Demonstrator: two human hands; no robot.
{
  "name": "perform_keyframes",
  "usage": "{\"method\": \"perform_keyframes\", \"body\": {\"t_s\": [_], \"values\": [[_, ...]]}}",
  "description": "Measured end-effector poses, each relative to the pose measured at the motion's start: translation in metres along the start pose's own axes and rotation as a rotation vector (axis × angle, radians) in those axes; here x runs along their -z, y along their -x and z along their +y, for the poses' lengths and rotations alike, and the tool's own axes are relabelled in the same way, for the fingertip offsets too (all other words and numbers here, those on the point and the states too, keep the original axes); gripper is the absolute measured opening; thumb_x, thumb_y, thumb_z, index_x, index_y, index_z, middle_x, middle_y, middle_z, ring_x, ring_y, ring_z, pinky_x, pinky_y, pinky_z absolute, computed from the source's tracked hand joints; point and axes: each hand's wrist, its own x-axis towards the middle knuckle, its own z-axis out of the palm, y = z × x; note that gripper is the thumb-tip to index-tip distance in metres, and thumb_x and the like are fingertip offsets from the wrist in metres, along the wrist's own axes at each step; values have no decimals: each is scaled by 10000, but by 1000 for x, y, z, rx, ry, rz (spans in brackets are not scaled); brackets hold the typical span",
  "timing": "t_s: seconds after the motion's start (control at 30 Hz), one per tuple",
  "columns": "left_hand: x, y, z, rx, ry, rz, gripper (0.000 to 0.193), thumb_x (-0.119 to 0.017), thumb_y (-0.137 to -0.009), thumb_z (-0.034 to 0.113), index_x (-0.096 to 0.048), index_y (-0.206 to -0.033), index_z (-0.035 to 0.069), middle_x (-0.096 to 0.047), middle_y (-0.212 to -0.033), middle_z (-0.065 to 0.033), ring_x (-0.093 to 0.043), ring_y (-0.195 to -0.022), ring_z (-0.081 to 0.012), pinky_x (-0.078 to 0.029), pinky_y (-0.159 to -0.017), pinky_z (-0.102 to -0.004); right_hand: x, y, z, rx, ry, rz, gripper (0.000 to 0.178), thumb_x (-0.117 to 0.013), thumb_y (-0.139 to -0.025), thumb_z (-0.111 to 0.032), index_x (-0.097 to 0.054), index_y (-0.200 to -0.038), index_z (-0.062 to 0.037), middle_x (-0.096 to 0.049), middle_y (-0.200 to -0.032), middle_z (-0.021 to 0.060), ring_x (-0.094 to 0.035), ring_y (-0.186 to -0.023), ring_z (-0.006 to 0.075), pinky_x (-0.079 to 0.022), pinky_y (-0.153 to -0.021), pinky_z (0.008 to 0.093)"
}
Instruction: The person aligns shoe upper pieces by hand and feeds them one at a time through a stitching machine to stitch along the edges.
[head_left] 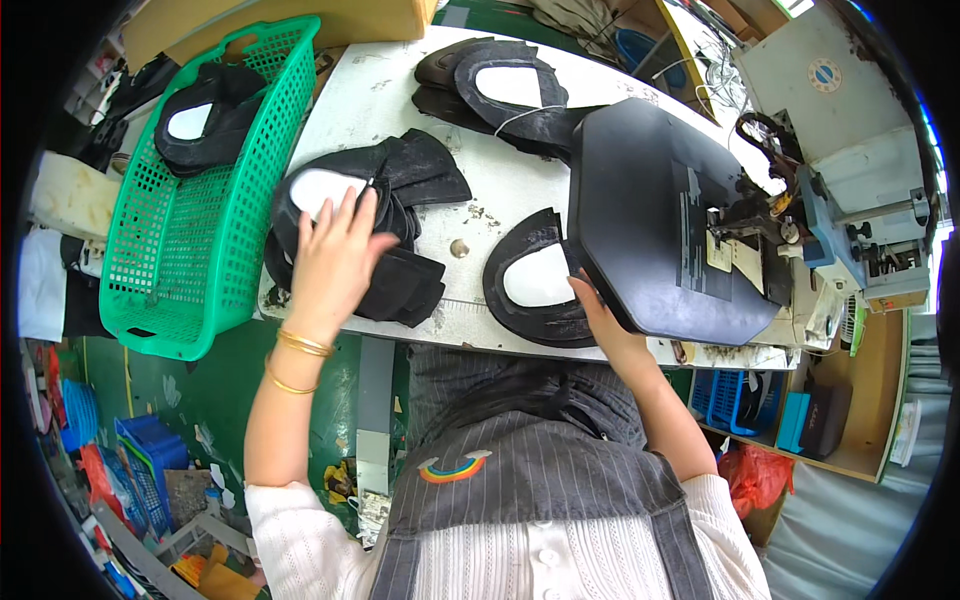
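Note:
My left hand [338, 250] lies over a pile of black shoe uppers [415, 275] at the table's left, fingers spread across the white oval centre of the top one. My right hand [612, 335] is at the front left edge of a black board [640, 210]. Its stretched thumb is beside a curved black shoe upper [510, 312] with a white centre, lying flat near the table's front edge. The board hides its other fingers, so a grip cannot be made out. Farther back lies a stack of black uppers [465, 75] with a pale cord across it.
A green plastic basket [225, 200] at the left holds a black upper [215, 140]. The board adjoins a sewing machine [830, 235] at the right. The white table [385, 75] bears dark scraps. Blue baskets [150, 455] stand below left, and a wooden shelf [865, 420] is below right.

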Motion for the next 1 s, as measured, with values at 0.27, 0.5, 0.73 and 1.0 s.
{"method": "perform_keyframes", "body": {"t_s": [0.27,0.5,0.73,1.0], "values": [[-48,8,188,-110,794,230,257,-708,-801,216,-631,-955,25,-617,-1052,-113,-554,-1030,-295,-427,-890,-418,2,-23,37,246,-21,83,323,-792,-735,-185,-655,-985,-33,-650,-898,103,-612,-798,249,-492,-713,360],[-36,-7,228,12,693,145,391,-770,-688,284,-628,-954,35,-559,-978,-81,-494,-1026,-270,-367,-899,-446,5,-13,81,148,-7,87,157,-763,-733,-93,-664,-832,-23,-648,-727,65,-625,-693,175,-495,-639,308],[-52,5,247,26,647,180,108,-579,-822,144,-639,-857,61,-576,-945,-100,-494,-1161,-333,-274,-1075,-544,24,-15,60,-190,-588,-186,347,-734,-817,-158,-617,-1107,-7,-673,-968,117,-657,-858,199,-523,-775,304],[-40,-14,241,213,916,108,103,-656,-692,130,-642,-760,53,-609,-934,-108,-543,-1098,-300,-312,-1055,-473,9,-47,33,-219,-369,-222,354,-701,-850,-176,-600,-1137,5,-664,-1011,136,-646,-914,223,-514,-810,319]]}}
